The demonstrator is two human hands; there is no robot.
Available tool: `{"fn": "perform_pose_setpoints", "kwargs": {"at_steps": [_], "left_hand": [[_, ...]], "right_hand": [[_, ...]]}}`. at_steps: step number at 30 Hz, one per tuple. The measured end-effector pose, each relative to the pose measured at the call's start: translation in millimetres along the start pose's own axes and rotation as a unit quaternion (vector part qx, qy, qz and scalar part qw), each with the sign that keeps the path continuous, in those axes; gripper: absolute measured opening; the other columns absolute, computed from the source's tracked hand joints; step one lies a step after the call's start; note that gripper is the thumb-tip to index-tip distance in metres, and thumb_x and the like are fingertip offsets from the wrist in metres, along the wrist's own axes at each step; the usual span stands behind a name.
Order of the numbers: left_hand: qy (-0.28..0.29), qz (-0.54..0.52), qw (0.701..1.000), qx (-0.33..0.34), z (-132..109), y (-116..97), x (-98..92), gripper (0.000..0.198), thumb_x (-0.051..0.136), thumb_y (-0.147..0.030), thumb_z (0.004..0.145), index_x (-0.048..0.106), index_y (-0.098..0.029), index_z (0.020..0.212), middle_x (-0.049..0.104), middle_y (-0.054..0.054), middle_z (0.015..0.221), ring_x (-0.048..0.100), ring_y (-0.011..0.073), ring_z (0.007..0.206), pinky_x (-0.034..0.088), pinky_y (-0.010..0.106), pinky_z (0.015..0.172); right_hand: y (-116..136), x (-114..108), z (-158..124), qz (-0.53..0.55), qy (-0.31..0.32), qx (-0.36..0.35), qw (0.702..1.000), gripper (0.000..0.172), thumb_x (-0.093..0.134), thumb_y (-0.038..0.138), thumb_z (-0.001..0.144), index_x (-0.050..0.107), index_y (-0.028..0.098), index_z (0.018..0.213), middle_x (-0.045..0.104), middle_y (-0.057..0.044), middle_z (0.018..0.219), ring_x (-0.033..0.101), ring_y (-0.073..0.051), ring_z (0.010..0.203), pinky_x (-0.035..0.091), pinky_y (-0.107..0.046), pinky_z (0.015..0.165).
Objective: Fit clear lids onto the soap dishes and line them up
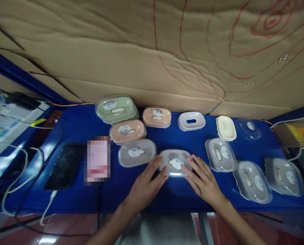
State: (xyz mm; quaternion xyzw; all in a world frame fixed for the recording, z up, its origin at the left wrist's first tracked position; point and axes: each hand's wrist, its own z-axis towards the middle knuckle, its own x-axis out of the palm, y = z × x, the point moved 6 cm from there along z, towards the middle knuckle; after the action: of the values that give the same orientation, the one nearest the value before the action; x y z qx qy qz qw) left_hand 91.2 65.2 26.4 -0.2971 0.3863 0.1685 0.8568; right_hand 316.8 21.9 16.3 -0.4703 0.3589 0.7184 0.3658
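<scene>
A grey soap box (172,169) with a clear lid and a round barcode label lies flat on the blue table, centre front. My left hand (148,180) grips its left end, fingertips on the lid's edge and thumb at the near corner. At the opposite end, my right hand (202,177) holds the box the same way, with a finger by the label. Another grey lidded soap box (146,153) sits just left of it. Behind stand a white soap box base (191,126) with an oval slot and two peach lidded boxes, the nearer one (139,135) overlapping a green box (125,102).
Several grey lidded boxes (219,163) lie at the right, below a cream tray (226,127) and a loose clear lid (249,129). Left are a black phone (65,166), a blurred pink item (98,160) and white cables (26,163). A cardboard wall (116,64) rises behind.
</scene>
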Motion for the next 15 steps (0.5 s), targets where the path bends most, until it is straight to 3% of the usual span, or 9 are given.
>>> {"fn": "perform_pose_setpoints", "kwargs": {"at_steps": [5, 10, 12, 15], "left_hand": [[-0.014, 0.022, 0.999, 0.023, 0, -8, -0.7, 0.036, 0.066, -0.007, 0.098, 0.067, -0.014, 0.134, 0.061, 0.021, 0.144, 0.064, 0.0334, 0.136, 0.063, 0.046, 0.107], [0.010, 0.003, 1.000, 0.014, -3, -4, 2.9, 0.026, 0.060, -0.010, 0.102, 0.070, -0.015, 0.126, 0.063, 0.019, 0.142, 0.066, 0.0310, 0.131, 0.063, 0.046, 0.106], [0.017, -0.005, 1.000, 0.011, -5, -2, 4.8, 0.024, 0.059, -0.011, 0.102, 0.071, -0.016, 0.123, 0.064, 0.018, 0.141, 0.067, 0.0301, 0.129, 0.063, 0.045, 0.105], [0.022, -0.020, 0.999, 0.012, -6, 0, 7.0, 0.022, 0.060, -0.011, 0.102, 0.072, -0.016, 0.119, 0.066, 0.018, 0.138, 0.069, 0.0293, 0.126, 0.063, 0.045, 0.104]], "right_hand": [[-24, 1, 41, -0.020, 0.000, 0.092, 0.996, 0.076, 0.054, 0.017, 0.105, 0.025, 0.040, 0.171, 0.037, -0.003, 0.173, 0.040, -0.031, 0.158, 0.048, -0.057, 0.123], [-36, 6, 89, 0.022, 0.056, 0.038, 0.997, 0.073, 0.038, 0.015, 0.108, 0.011, 0.033, 0.174, 0.021, -0.004, 0.179, 0.025, -0.025, 0.165, 0.036, -0.052, 0.132], [-55, 3, 103, -0.006, 0.057, 0.063, 0.996, 0.069, 0.037, 0.019, 0.109, 0.014, 0.026, 0.174, 0.025, -0.008, 0.178, 0.028, -0.025, 0.164, 0.033, -0.053, 0.132], [-93, -4, 119, -0.085, 0.054, 0.128, 0.987, 0.058, 0.042, 0.022, 0.107, 0.040, 0.020, 0.165, 0.047, -0.015, 0.166, 0.043, -0.032, 0.156, 0.033, -0.062, 0.128]]}}
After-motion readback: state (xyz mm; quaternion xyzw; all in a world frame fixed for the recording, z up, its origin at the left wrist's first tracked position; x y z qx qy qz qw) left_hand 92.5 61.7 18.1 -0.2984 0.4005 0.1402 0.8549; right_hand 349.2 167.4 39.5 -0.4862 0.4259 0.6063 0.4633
